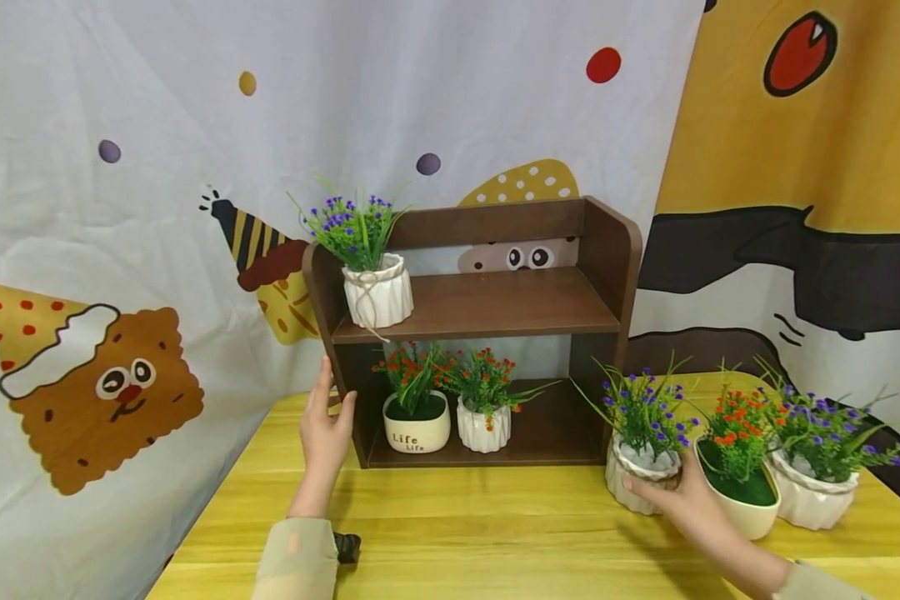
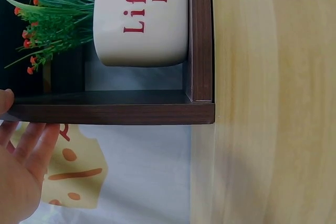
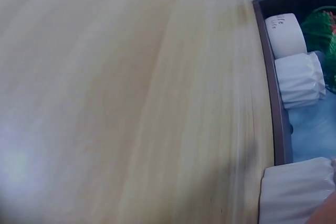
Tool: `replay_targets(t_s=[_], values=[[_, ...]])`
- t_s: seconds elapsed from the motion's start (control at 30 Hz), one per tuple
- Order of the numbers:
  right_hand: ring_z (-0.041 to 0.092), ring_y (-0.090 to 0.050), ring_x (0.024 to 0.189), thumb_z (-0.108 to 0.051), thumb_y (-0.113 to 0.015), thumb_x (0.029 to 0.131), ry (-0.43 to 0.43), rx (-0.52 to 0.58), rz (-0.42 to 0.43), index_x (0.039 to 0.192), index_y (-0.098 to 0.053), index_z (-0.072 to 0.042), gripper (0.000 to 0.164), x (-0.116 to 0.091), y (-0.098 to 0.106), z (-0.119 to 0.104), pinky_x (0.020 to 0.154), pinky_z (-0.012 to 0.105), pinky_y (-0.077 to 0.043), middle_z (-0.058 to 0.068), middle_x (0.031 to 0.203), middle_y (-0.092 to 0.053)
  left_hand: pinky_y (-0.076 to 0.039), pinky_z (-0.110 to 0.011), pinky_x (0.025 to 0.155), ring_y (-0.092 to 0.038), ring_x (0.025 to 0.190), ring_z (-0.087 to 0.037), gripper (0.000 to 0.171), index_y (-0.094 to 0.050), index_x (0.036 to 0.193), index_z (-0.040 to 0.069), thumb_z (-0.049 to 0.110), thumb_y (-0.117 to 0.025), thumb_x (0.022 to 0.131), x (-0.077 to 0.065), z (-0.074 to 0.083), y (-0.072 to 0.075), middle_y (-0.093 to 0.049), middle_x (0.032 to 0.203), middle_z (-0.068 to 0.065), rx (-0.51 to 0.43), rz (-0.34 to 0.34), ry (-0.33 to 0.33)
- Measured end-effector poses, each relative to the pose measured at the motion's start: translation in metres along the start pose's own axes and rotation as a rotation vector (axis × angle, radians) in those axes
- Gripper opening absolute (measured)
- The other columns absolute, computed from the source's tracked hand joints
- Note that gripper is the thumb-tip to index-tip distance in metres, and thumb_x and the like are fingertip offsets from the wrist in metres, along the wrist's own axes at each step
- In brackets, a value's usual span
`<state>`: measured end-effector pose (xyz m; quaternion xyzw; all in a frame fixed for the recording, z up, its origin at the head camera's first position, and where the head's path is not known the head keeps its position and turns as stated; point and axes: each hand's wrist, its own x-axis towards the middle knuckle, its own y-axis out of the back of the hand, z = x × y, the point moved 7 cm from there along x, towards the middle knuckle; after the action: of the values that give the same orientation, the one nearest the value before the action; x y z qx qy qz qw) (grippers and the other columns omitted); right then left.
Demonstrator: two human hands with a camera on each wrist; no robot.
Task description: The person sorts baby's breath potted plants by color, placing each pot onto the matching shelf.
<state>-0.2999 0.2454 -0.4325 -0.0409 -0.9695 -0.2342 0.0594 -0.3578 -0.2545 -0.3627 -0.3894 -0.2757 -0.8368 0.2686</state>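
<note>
A brown two-tier wooden shelf [image 1: 487, 304] stands on the table. My left hand [image 1: 326, 433] holds its left side panel, with the thumb [image 2: 6, 100] on one side and the fingers [image 2: 39, 145] on the other. At the shelf's right front corner, my right hand [image 1: 686, 504] grips a white ribbed pot [image 1: 621, 473] with purple flowers; its far fingers are hidden behind the pot. On the upper tier sits a purple-flowered plant [image 1: 378, 292] in a white pot tied with twine. The lower tier holds a "Life" pot [image 1: 416, 425] and a white ribbed pot [image 1: 484, 427], both with red flowers.
Right of my right hand stand an orange-flowered plant [image 1: 753, 504] in a cream pot and another purple-flowered plant [image 1: 813, 492] in a white pot. A small black object [image 1: 347, 547] lies beside my left sleeve. A cartoon-printed curtain [image 1: 157, 208] hangs behind the table [image 1: 487, 533].
</note>
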Motion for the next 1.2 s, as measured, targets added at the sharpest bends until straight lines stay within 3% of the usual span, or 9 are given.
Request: replay_targets(t_s=[0.07,0.17,0.37,0.47,0.53,0.63,0.8,1.2], values=[[0.036,-0.046,0.119,-0.015,-0.076,0.085,0.039,0.034,0.039,0.147,-0.013,0.007,0.091,0.004,-0.002,0.000,0.082,0.009,-0.040,0.032,0.135,-0.040,-0.056,-0.046,0.060,-0.066,0.084,-0.037,0.072,-0.037,0.151,0.021,0.002,-0.069,0.089,0.000,0.000,0.000,-0.057,0.128,-0.022,-0.002,0.001,-0.003],[0.032,-0.044,0.120,-0.011,-0.080,0.080,0.094,0.030,0.111,0.149,-0.019,0.003,0.093,0.008,-0.003,0.001,0.085,0.004,-0.033,0.028,0.137,-0.042,-0.056,-0.046,0.060,-0.066,0.084,-0.037,0.072,-0.037,0.151,0.020,0.002,-0.069,0.089,0.000,0.000,0.001,-0.057,0.127,-0.022,-0.002,0.001,-0.009],[0.012,-0.043,0.116,-0.003,-0.084,0.073,0.120,0.150,0.211,0.153,-0.021,-0.014,0.102,0.015,-0.005,0.010,0.088,0.005,-0.033,0.005,0.135,-0.043,-0.056,-0.046,0.060,-0.066,0.084,-0.037,0.072,-0.037,0.152,0.021,0.003,-0.069,0.089,0.000,-0.001,-0.001,-0.058,0.126,-0.023,0.002,-0.001,-0.001],[0.000,-0.046,0.108,0.000,-0.084,0.072,0.122,0.225,0.238,0.148,-0.031,-0.020,0.095,0.016,-0.006,0.014,0.088,0.007,-0.037,-0.010,0.125,-0.047,-0.056,-0.047,0.060,-0.066,0.084,-0.037,0.072,-0.036,0.152,0.022,0.004,-0.068,0.090,0.000,-0.002,-0.001,-0.057,0.126,-0.022,0.008,-0.001,0.007],[-0.001,-0.049,0.106,0.003,-0.083,0.071,0.142,0.283,0.241,0.145,-0.035,-0.021,0.091,0.016,-0.007,0.015,0.088,0.009,-0.039,-0.015,0.120,-0.050,-0.056,-0.047,0.060,-0.066,0.084,-0.037,0.072,-0.036,0.152,0.022,0.004,-0.069,0.090,0.000,-0.002,0.000,-0.057,0.126,-0.023,0.010,-0.001,0.008],[0.000,-0.053,0.106,0.008,-0.081,0.071,0.179,0.355,0.236,0.142,-0.038,-0.020,0.087,0.017,-0.008,0.015,0.089,0.010,-0.041,-0.015,0.119,-0.054,-0.056,-0.047,0.060,-0.066,0.084,-0.037,0.072,-0.037,0.152,0.021,0.004,-0.069,0.090,0.000,-0.001,0.000,-0.058,0.125,-0.024,0.014,0.000,0.001],[0.001,-0.054,0.106,0.012,-0.080,0.070,0.217,0.382,0.245,0.143,-0.039,-0.017,0.089,0.017,-0.008,0.015,0.089,0.011,-0.041,-0.013,0.121,-0.055,-0.056,-0.047,0.060,-0.066,0.084,-0.037,0.071,-0.037,0.152,0.021,0.005,-0.068,0.090,0.001,0.000,0.000,-0.057,0.125,-0.023,0.014,-0.001,-0.008],[-0.004,-0.052,0.104,0.008,-0.082,0.069,0.170,0.309,0.313,0.137,-0.044,-0.019,0.083,0.019,-0.007,0.019,0.087,0.009,-0.040,-0.019,0.116,-0.054,-0.056,-0.046,0.059,-0.066,0.084,-0.035,0.072,-0.037,0.151,0.021,0.004,-0.069,0.089,0.000,-0.001,-0.001,-0.058,0.127,-0.022,0.027,0.008,-0.004]])
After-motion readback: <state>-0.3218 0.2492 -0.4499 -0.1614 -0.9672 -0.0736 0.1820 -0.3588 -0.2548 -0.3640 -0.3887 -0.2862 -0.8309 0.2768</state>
